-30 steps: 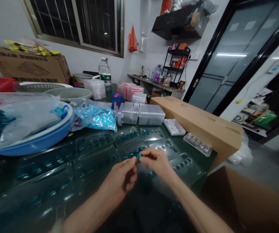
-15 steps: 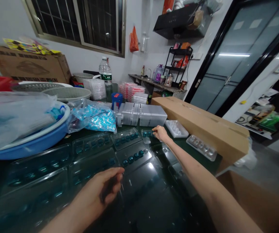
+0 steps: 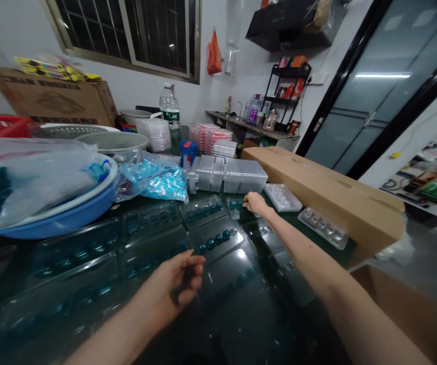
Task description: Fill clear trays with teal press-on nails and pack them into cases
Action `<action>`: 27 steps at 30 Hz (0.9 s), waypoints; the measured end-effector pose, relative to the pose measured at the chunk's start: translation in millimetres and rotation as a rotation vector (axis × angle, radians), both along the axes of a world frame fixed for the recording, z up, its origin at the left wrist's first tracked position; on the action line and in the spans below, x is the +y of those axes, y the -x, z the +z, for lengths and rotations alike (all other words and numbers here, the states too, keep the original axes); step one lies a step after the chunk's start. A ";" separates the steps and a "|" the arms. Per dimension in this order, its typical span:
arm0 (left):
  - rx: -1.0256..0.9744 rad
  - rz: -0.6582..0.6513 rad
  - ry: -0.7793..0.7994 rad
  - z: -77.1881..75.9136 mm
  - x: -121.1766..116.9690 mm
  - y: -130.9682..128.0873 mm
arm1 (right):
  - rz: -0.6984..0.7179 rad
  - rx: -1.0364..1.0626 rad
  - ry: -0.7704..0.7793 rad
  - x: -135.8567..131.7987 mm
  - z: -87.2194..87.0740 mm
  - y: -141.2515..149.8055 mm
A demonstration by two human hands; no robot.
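Note:
My right hand (image 3: 255, 204) reaches far out with its fingers pinched at the right end of a small clear plastic tray (image 3: 233, 213). A few glossy teal pieces (image 3: 235, 204) sit in that tray; whatever the fingertips hold is hidden. Closer in, my left hand (image 3: 180, 279) hovers with curled fingers and the thumb near the index finger. Its grip is in shadow, so I cannot make out what is inside. Just beyond it lies a clear tray (image 3: 224, 253) with a row of teal pieces (image 3: 214, 241). Several similar trays with teal rows cover the dark table.
A white tray (image 3: 282, 197) and a clear moulded tray (image 3: 323, 228) lie beside a long cardboard box (image 3: 332, 187). Stacked clear containers (image 3: 243, 176), a bag of blue-wrapped pieces (image 3: 165, 182) and a blue basin (image 3: 62, 215) line the back and left.
The view has shifted slightly, so the scene sits a little further right. Both hands keep nearly the same places over the trays, the right one still at the small far tray.

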State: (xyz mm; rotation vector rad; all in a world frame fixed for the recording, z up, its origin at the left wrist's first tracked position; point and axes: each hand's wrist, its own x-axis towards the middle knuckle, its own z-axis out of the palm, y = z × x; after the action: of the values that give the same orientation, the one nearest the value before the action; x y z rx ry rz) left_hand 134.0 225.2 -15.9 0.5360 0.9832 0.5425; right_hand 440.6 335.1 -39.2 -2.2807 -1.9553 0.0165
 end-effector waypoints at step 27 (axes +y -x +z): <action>0.023 -0.198 -0.201 22.4 -51.2 -9.4 | 0.548 0.312 -0.093 -204.1 47.3 170.7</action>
State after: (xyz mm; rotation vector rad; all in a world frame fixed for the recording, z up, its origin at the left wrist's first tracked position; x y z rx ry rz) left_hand 143.4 174.1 6.5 0.8112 0.8901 0.4605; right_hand 269.9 131.1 8.1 -1.5120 -2.2679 0.3078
